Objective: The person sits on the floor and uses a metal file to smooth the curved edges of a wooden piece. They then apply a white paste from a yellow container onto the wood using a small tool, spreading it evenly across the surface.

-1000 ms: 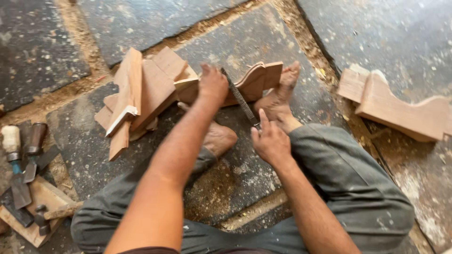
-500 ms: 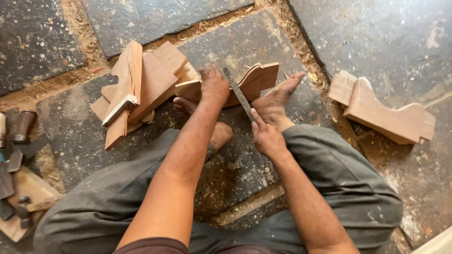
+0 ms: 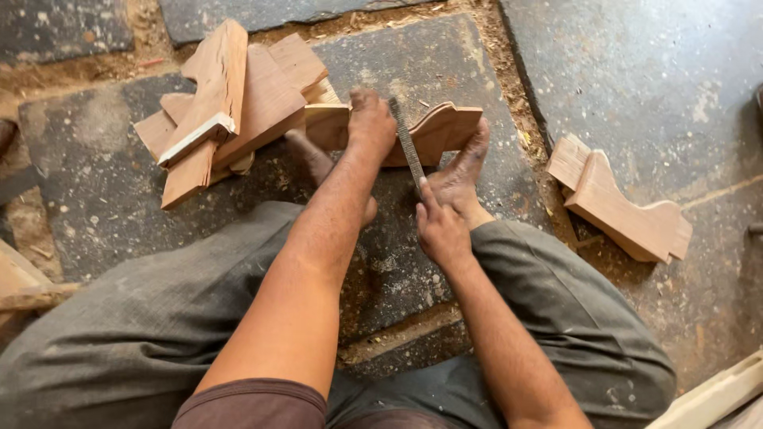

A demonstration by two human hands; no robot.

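Person seated on stone floor (image 3: 660,87), legs in grey trousers. Left hand (image 3: 372,121) curled down over the top of a curved wooden piece (image 3: 445,131), fingers closed on the far end of a metal file (image 3: 408,151). Right hand (image 3: 439,226) gripping the file's near end. File lies across the piece's edge. Bare foot (image 3: 465,171) braces the piece on the floor. Stack of cut wood offcuts (image 3: 230,103) just left, touching it. Second shaped wooden bracket (image 3: 624,208) well apart, right. No containers in view.
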